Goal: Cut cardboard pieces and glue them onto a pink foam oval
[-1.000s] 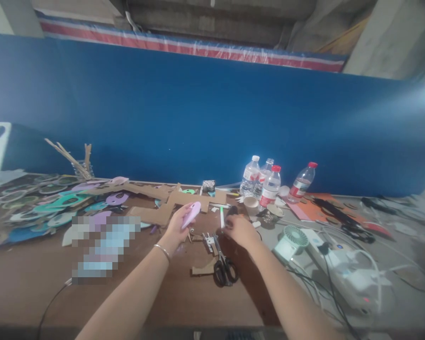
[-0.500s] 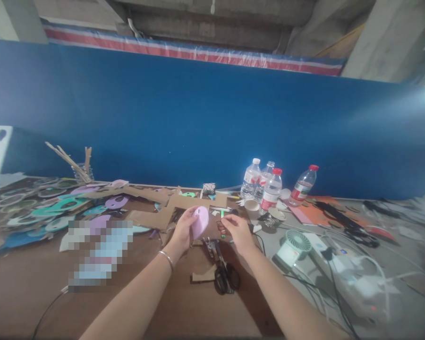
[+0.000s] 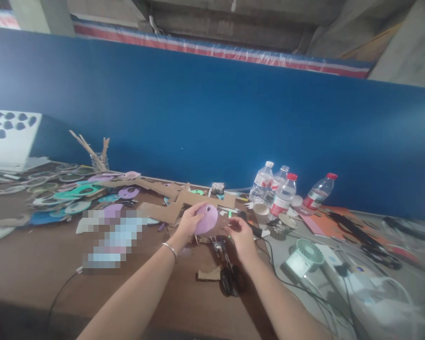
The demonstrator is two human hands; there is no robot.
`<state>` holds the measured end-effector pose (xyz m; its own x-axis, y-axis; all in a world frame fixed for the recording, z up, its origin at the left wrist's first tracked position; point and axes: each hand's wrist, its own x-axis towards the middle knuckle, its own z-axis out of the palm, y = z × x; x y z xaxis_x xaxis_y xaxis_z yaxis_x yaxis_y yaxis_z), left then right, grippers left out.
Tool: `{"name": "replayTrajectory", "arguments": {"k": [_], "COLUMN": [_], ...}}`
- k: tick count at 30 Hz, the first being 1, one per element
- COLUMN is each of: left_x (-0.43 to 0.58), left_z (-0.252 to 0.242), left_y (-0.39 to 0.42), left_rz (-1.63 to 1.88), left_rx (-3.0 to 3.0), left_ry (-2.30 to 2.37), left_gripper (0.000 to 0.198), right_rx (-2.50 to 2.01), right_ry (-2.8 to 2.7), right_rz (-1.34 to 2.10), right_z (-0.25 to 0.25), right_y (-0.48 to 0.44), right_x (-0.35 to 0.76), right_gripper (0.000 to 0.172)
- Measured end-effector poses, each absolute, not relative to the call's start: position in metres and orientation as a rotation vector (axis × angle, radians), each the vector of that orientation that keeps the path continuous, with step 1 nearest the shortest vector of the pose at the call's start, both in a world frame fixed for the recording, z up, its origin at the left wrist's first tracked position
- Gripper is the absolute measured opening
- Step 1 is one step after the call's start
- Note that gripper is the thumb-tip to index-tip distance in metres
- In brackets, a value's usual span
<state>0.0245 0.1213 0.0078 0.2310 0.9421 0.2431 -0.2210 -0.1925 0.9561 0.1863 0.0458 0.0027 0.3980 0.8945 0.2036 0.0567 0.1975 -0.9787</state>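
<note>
My left hand (image 3: 189, 224) is closed on the edge of a flat, rounded light-purple cutout (image 3: 207, 221), thumb on its face. A small dark dot, perhaps an eye or hole, shows near the cutout's top. To its right, my right hand (image 3: 241, 236) has its thumb and fingers drawn together in a pinch; whatever is between them is too small to make out. A short green strip (image 3: 230, 215) shows just behind those fingers. Below the hands lie black-handled scissors (image 3: 229, 278) and a curved cardboard scrap (image 3: 209, 274) on the brown table (image 3: 156, 297).
Cardboard strips (image 3: 163, 212) lie behind my hands. Coloured cutouts (image 3: 74, 193) pile up at left, near a jar of sticks (image 3: 99, 163). Several plastic bottles (image 3: 283, 196), a paper cup (image 3: 261, 209), a small fan (image 3: 306, 257) and a cabled power strip (image 3: 340, 274) stand at right.
The view has swung left, so the scene sits further right. The purple cutout has turned more face-on, and my right fingertips are slightly lower, away from the green strip.
</note>
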Motion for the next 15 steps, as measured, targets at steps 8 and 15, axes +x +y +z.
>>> {"name": "replayTrajectory", "arguments": {"k": [8,15], "left_x": [0.032,0.035], "left_z": [0.005,0.009], "left_y": [0.118,0.115], "left_rz": [1.281,1.28], "left_rx": [1.326,1.276], "left_ry": [0.795,0.827], "left_gripper": [0.035,0.033], "right_rx": [-1.206,-1.205], "right_ry": [-1.002,-0.999], "right_rz": [0.695,0.719], "right_z": [-0.005,-0.002], "right_y": [0.036,0.034], "right_x": [0.179,0.178], "right_gripper": [0.02,0.02]}}
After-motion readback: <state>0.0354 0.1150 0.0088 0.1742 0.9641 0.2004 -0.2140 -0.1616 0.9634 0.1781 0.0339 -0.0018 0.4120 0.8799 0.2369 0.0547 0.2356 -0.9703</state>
